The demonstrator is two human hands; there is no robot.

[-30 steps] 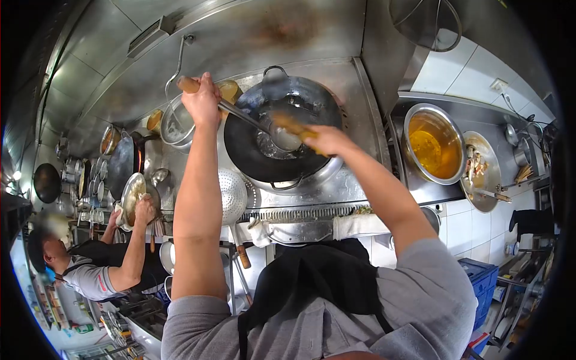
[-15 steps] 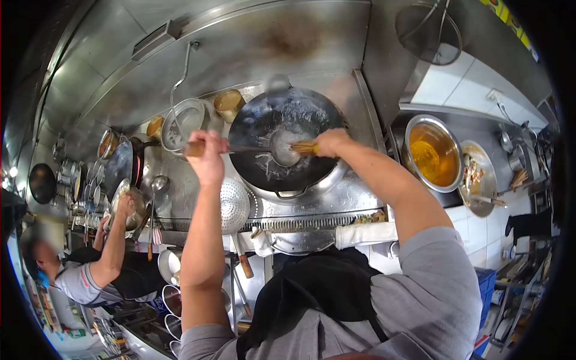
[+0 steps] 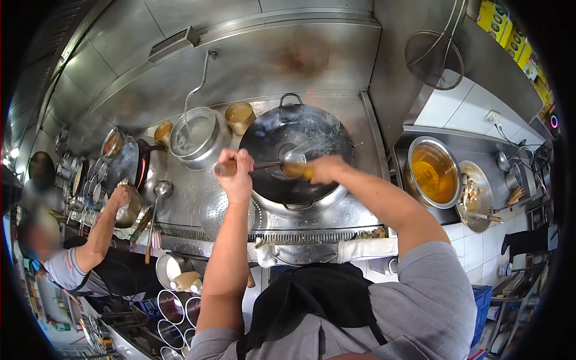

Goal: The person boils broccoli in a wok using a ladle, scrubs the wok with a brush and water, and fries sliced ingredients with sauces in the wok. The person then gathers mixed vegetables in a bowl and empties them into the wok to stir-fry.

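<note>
My left hand (image 3: 236,170) is closed around the wooden handle of a ladle (image 3: 267,165), held level over the near half of a black wok (image 3: 270,135). The ladle's bowl is partly hidden beside my right hand (image 3: 329,169). That hand grips a yellowish bamboo wok brush (image 3: 295,171), smeared by motion, against or close to the ladle bowl; whether they touch I cannot tell. Wisps of steam and wet streaks show on the wok's far right wall. A perforated strainer (image 3: 215,210) lies on the stove left of the wok, partly behind my left forearm.
Left of the wok stand a steel pot with a sieve (image 3: 195,133) and a brown tub (image 3: 240,117). A bowl of orange liquid (image 3: 441,180) and a basin of food (image 3: 480,207) stand right. At far left, a co-worker's hand (image 3: 120,197) holds a pan near another wok.
The view has shifted, so the stove appears lower and further right. My left hand has come nearer the wok. The brush is now blurred, and less water shows in the wok.
</note>
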